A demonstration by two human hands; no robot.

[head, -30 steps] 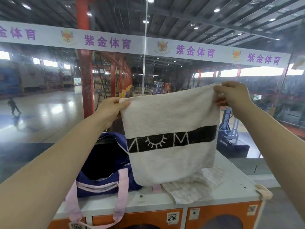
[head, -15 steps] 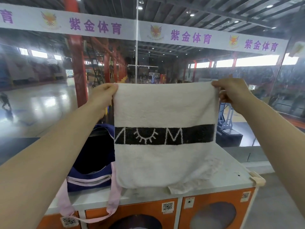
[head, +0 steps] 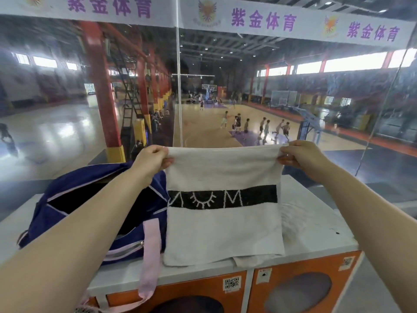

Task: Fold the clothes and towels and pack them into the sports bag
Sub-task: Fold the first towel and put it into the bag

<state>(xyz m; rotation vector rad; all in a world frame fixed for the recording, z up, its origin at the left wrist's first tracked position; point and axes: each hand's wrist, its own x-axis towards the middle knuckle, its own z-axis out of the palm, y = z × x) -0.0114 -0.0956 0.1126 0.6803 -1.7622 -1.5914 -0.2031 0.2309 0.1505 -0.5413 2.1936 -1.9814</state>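
Nearest, at the counter's (head: 320, 242) front edge, the hem of a white towel (head: 223, 229) with a black band lies draped over another pale cloth (head: 300, 220), which is spread flat toward the front right corner. The towel hangs as a flat sheet from its top edge, stretched taut between both hands: the left hand (head: 151, 159) pinches the top left corner, the right hand (head: 299, 155) pinches the top right corner, fingers curled round the fabric. Just left of the towel, on the counter's left part, sits the navy sports bag (head: 90, 208) with pink straps, its mouth gaping open. Beyond the counter's far edge is a glass wall over a sports hall.

Judging by this, folding of this towel is only starting. The next move likely calls for bringing the two corners together, or laying the sheet down flat, keeping edges aligned before it goes in the bag.
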